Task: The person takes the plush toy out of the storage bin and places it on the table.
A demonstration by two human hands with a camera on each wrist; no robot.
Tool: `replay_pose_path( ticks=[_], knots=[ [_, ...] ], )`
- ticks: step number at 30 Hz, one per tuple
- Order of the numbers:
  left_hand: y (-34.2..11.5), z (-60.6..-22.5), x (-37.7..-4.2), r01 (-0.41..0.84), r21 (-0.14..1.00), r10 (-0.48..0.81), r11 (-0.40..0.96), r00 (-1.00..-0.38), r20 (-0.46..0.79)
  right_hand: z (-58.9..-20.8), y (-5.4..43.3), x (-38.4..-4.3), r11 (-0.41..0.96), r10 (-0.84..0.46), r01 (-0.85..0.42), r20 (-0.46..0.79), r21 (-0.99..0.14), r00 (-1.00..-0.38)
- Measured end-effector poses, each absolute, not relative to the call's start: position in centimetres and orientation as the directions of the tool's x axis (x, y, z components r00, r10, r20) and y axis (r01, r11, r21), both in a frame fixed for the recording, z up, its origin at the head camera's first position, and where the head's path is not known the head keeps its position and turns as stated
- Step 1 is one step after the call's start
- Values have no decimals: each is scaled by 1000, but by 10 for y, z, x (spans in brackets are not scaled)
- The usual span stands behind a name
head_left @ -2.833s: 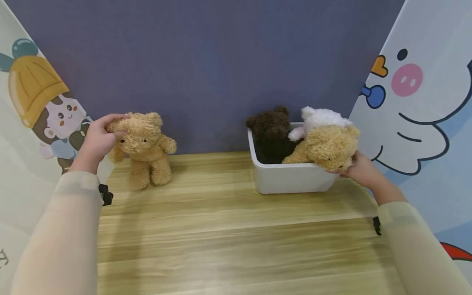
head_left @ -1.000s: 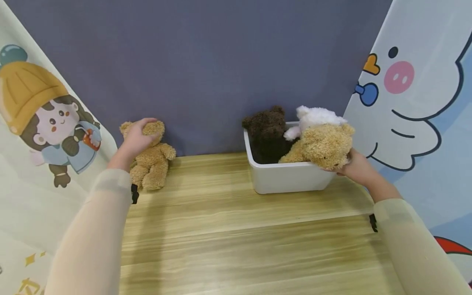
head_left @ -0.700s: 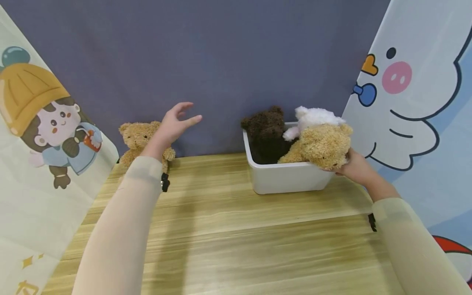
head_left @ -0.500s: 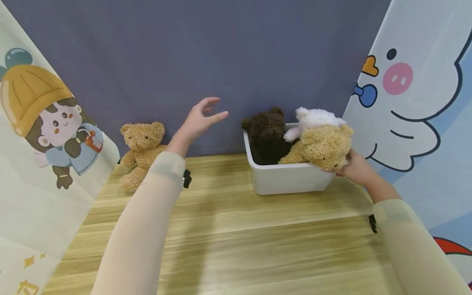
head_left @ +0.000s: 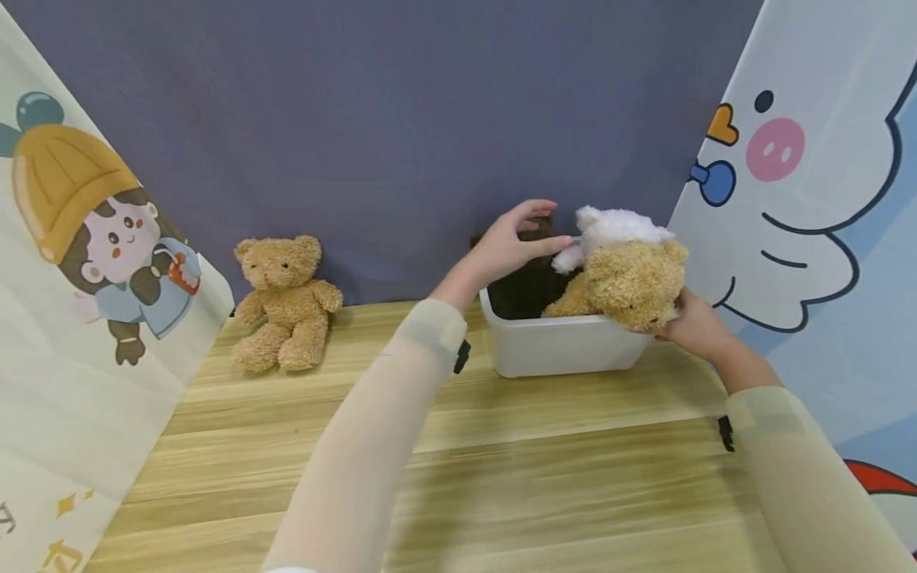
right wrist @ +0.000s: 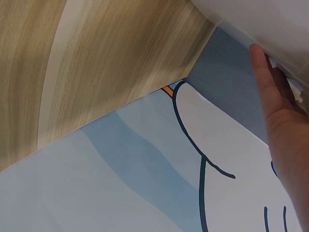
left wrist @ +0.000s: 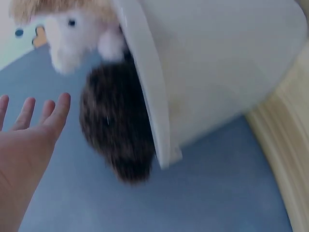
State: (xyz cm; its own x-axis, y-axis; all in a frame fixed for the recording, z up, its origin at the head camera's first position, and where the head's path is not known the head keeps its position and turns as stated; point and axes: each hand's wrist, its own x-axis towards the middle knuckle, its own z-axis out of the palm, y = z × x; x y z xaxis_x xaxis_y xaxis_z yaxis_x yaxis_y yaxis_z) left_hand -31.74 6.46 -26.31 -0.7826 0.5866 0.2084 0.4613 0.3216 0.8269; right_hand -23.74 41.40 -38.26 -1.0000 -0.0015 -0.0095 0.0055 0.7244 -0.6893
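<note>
My left hand (head_left: 517,237) hovers open, fingers spread, just over the head of a dark brown bear (head_left: 526,288) in a white bin (head_left: 566,348). In the left wrist view the open hand (left wrist: 34,121) is close to the dark bear (left wrist: 116,125) without gripping it. My right hand (head_left: 684,322) cups the head of a tan bear (head_left: 630,278) that leans over the bin's right front corner; most of its fingers are hidden behind the bear. A white plush (head_left: 616,227) lies behind the tan bear. A second tan bear (head_left: 282,302) sits alone at the far left by the wall.
The bin stands at the back right of a wooden table (head_left: 458,477), against a grey-blue wall (head_left: 401,119). Printed cartoon panels close in the left side (head_left: 86,263) and the right side (head_left: 809,199). In the right wrist view one finger (right wrist: 273,96) lies along the bin's wall (right wrist: 270,19).
My left hand let go of the tan bear at the left, which now sits alone, and swept right across the table to above the dark bear. The right hand stayed put.
</note>
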Motion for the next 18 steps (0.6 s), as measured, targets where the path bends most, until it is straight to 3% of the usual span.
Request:
replay_pose_path(
  ticks=[11, 18],
  knots=[
    [136, -277, -295, 493, 800, 688, 343, -711, 143, -381, 414, -238, 727, 0, 10, -15, -686, -1000],
    [188, -283, -278, 596, 610, 682, 522, -721, 120, -381, 423, -231, 745, -1, 9, -14, -667, -1000]
  ],
)
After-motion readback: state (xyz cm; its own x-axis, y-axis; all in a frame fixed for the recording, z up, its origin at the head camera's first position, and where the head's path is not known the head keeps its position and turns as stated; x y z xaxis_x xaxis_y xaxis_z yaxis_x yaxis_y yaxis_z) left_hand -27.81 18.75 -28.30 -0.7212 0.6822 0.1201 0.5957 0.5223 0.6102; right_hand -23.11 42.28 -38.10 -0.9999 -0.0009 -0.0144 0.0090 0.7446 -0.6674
